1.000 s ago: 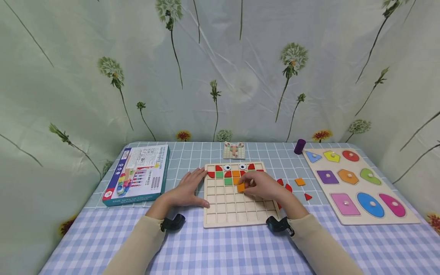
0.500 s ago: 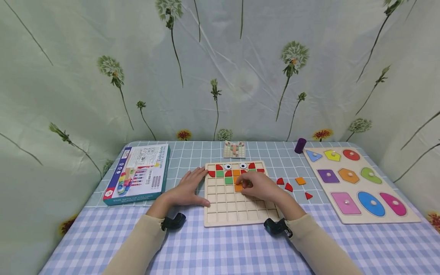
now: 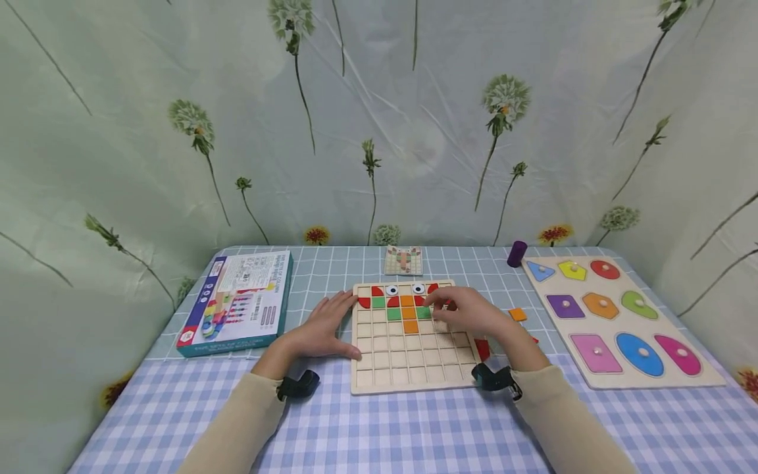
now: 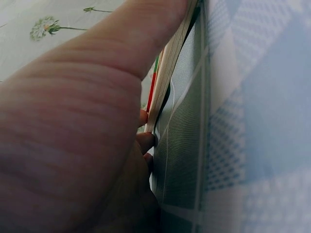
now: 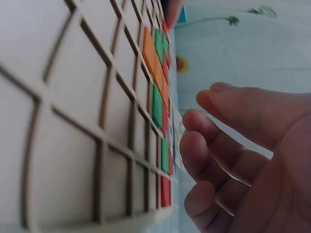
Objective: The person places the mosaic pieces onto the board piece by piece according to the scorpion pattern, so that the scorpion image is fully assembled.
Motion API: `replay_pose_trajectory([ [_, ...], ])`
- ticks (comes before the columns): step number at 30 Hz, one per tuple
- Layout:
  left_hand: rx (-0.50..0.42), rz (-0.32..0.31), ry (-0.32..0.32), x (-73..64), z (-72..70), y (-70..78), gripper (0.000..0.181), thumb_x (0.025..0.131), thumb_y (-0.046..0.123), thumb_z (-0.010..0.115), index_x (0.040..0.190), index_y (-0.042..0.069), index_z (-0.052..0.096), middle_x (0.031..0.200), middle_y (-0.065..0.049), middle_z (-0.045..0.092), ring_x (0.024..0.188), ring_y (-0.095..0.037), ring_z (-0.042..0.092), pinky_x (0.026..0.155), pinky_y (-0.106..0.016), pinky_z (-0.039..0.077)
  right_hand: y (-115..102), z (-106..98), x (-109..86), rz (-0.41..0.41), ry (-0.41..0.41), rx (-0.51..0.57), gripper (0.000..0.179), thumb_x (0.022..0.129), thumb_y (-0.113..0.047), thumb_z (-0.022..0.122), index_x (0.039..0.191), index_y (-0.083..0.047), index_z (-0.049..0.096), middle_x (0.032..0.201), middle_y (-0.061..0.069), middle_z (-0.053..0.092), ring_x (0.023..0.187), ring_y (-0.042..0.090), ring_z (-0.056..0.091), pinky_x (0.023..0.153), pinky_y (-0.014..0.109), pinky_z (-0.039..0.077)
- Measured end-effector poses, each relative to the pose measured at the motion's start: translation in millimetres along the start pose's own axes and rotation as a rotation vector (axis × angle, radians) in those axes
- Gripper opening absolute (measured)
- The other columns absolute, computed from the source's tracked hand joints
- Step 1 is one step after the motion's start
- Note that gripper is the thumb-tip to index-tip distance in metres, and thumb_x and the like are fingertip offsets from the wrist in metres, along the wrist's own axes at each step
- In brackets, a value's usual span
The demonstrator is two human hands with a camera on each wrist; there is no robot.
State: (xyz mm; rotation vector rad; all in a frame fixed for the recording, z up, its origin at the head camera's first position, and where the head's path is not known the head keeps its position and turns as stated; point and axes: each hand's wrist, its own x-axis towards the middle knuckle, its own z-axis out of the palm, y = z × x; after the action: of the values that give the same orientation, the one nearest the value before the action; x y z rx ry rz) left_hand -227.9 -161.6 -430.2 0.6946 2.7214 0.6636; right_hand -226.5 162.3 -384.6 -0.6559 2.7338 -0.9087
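Observation:
A wooden grid board lies on the table with red, green and orange tiles and two eye tiles set in its upper rows. The lowest orange tile sits flat in its cell in the middle column. My left hand rests along the board's left edge, fingers spread and thumb near the lower side. Over the board's upper right hovers my right hand. In the right wrist view its loosely bent fingers hold nothing, apart from the tiles. Part of the upper right tiles is hidden behind it in the head view.
A small pattern card lies behind the board. Right of it are a loose orange tile, a red piece, a purple cylinder and a knobbed shape puzzle. A boxed toy set lies at the left.
My right hand has set the orange tile into the middle column, let go and moved right and slightly up. My left hand has stayed at the board's edge.

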Motion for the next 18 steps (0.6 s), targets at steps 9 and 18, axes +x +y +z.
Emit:
replay_pose_trajectory([
  [9, -0.001, -0.005, 0.000, -1.3, 0.3, -0.2, 0.121, 0.072, 0.060, 0.082, 0.161, 0.009, 0.017, 0.169, -0.012, 0.011, 0.158, -0.032, 0.004, 0.128, -0.054, 0.001, 22, -19, -6.9, 0.086, 0.048, -0.060, 0.028, 0.094, -0.014, 0.068, 0.121, -0.009, 0.068, 0.105, 0.008, 0.066, 0.084, 0.019, 0.056, 0.072, 0.026, 0.050],
  [18, 0.001, -0.007, -0.002, -2.7, -1.8, 0.2, 0.121, 0.072, 0.060, 0.082, 0.161, 0.010, 0.016, 0.170, -0.011, 0.011, 0.158, -0.031, 0.003, 0.128, -0.054, 0.001, 45, -36, -16.0, 0.163, 0.042, -0.047, 0.032, 0.092, -0.014, 0.070, 0.124, -0.011, 0.066, 0.110, 0.011, 0.064, 0.090, 0.021, 0.059, 0.073, 0.028, 0.056],
])
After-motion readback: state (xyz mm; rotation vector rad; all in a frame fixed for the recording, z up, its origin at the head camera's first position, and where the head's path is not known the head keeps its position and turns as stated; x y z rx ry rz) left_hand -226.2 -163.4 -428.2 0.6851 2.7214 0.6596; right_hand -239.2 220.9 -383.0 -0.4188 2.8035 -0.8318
